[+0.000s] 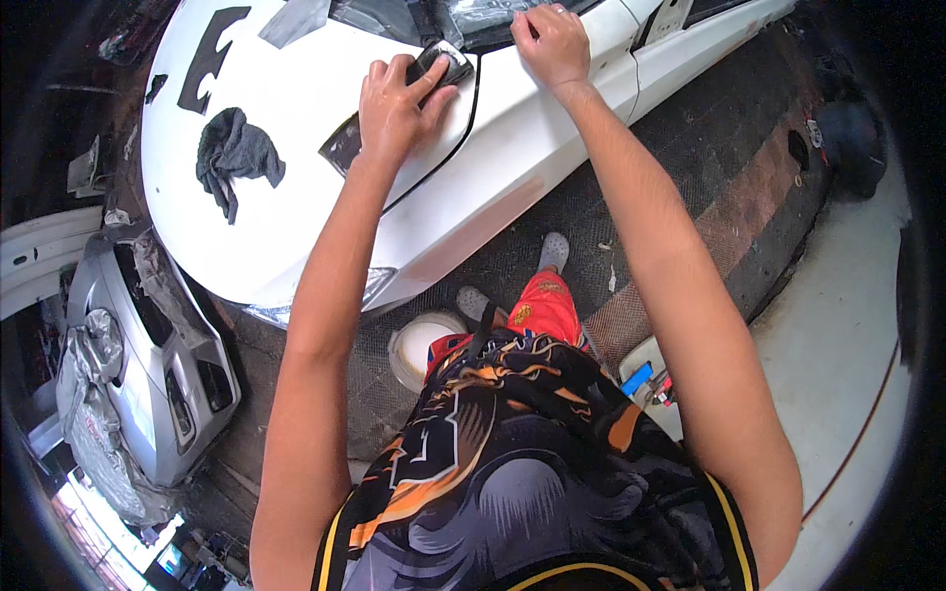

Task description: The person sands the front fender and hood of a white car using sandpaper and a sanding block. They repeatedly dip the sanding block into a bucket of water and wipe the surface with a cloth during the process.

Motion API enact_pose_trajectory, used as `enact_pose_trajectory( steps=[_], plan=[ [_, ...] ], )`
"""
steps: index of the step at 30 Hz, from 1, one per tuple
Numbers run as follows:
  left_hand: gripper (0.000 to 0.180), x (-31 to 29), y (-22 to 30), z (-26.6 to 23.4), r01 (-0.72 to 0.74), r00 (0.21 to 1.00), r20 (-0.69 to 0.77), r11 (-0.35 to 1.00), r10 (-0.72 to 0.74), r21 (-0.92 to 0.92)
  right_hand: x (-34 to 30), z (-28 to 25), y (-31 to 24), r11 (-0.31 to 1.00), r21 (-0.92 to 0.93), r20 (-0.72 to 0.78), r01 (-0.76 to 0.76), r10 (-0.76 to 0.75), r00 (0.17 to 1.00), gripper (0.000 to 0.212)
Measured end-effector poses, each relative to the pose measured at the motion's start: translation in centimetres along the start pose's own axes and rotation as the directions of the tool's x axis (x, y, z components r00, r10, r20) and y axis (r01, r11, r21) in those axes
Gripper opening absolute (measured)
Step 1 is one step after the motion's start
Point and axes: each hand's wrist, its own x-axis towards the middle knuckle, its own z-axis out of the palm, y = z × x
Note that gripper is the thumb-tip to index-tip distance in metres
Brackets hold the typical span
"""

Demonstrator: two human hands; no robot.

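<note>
My left hand (394, 106) is pressed over a small dark block (445, 67) on the white car hood (315, 187), fingers and thumb spread around it. The block lies near the hood's rear corner, beside the dark seam with the fender. My right hand (554, 44) is curled into a fist by the base of the windshield (483, 22), at the fender's upper edge. Nothing shows in it. A dark patch (342, 145) on the hood is partly covered by my left wrist. Further left lies a crumpled dark grey cloth (236, 158).
A dark angular shape (209, 59) and a grey sheet (296, 20) are on the hood. A white bucket (419, 350) stands by my feet. At left is a silver bumper (148, 394) with plastic over it; at right, a pale curved panel (838, 345).
</note>
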Motion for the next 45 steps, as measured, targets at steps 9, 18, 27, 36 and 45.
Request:
enact_pose_trajectory(
  steps=[9,18,27,36,45],
  plan=[
    [0.039,-1.2,0.4,-0.4,0.017,0.998,0.061,0.999,-0.019,0.040,-0.5,0.4,0.8,0.997,-0.076,0.001,0.004,-0.004,1.000,0.024],
    [0.050,-5.2,1.4,-0.6,-0.142,0.989,0.045,0.989,0.141,0.032,-0.3,-0.4,0.2,0.998,0.009,-0.007,-0.059,0.060,0.998,0.023],
    [0.059,-9.7,0.3,-3.7,-0.106,0.985,0.133,0.993,0.113,-0.056,-0.1,-0.4,0.9,0.999,-0.010,0.017,-0.038,0.038,0.999,0.020],
    [0.048,-7.4,0.1,-2.3,-0.099,0.994,0.034,0.994,0.101,-0.037,-1.0,-0.1,1.8,0.999,-0.049,0.007,0.021,-0.020,1.000,0.025],
    [0.043,-3.6,-1.4,-2.0,-0.051,0.999,0.015,0.999,0.051,0.003,-0.7,0.5,1.2,0.995,-0.034,-0.003,0.092,-0.092,0.996,0.027]
  ],
)
